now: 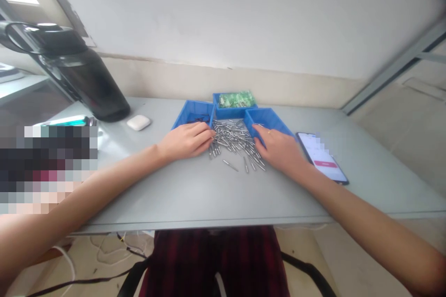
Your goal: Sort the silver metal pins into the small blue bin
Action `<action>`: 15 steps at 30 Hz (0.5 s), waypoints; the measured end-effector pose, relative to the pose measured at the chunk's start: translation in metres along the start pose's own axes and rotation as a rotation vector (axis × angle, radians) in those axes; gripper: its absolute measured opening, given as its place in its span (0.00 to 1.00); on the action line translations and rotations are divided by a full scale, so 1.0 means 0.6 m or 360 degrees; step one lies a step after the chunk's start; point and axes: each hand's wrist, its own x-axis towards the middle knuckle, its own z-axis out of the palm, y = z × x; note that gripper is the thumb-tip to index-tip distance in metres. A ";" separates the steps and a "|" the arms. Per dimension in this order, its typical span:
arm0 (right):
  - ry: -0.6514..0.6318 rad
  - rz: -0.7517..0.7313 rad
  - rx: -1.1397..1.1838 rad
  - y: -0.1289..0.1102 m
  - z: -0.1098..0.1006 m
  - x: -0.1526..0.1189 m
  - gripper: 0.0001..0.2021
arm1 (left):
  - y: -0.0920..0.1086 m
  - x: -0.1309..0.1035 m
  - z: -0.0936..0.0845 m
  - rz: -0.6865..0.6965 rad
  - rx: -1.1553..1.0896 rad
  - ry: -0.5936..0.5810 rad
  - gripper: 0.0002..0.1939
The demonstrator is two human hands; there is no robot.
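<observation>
A loose heap of thin, silvery metal pins [232, 137] lies on the grey desk between my hands. My left hand [188, 140] rests at the heap's left edge, its fingers bent and pressed together; whatever they may hold is hidden. Just behind it is a blue bin [190, 107] with dark pieces inside. My right hand [277, 146] lies over the near edge of another blue bin [270, 117], thumb and forefinger apart, with nothing visible between them. Between these two, farther back, a third blue bin [232, 112] holds green plastic packets [237, 99].
A phone [322, 158] with a lit screen lies right of my right hand. On the left are a white earbud case [138, 122] and a large dark bottle [87, 74]. A wall [230, 18] rises behind the desk [209, 199]. Cables hang below its front edge.
</observation>
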 end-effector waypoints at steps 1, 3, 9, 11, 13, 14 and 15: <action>-0.0003 0.0019 -0.0003 -0.002 0.001 0.002 0.20 | -0.001 0.000 0.001 -0.0012 0.0016 0.0001 0.09; -0.0023 0.0042 -0.0007 -0.007 0.003 0.006 0.20 | -0.002 0.001 0.004 -0.0021 0.0049 0.0023 0.09; -0.0001 0.0066 -0.0008 -0.005 0.015 0.013 0.20 | -0.008 0.003 0.017 -0.0056 0.0112 -0.0025 0.10; 0.0016 0.0054 0.0014 -0.001 0.016 0.016 0.20 | -0.011 0.003 0.016 -0.0087 0.0092 -0.0059 0.10; 0.0035 0.0037 0.0037 0.001 0.011 0.022 0.19 | -0.007 0.007 0.010 -0.0100 0.0019 -0.0038 0.10; 0.0062 0.0023 0.0059 0.001 0.005 0.026 0.19 | -0.001 0.011 0.004 -0.0101 -0.0053 -0.0011 0.09; 0.0108 -0.0003 0.0097 -0.001 -0.002 0.030 0.20 | 0.008 0.016 -0.002 -0.0132 -0.0137 0.0057 0.09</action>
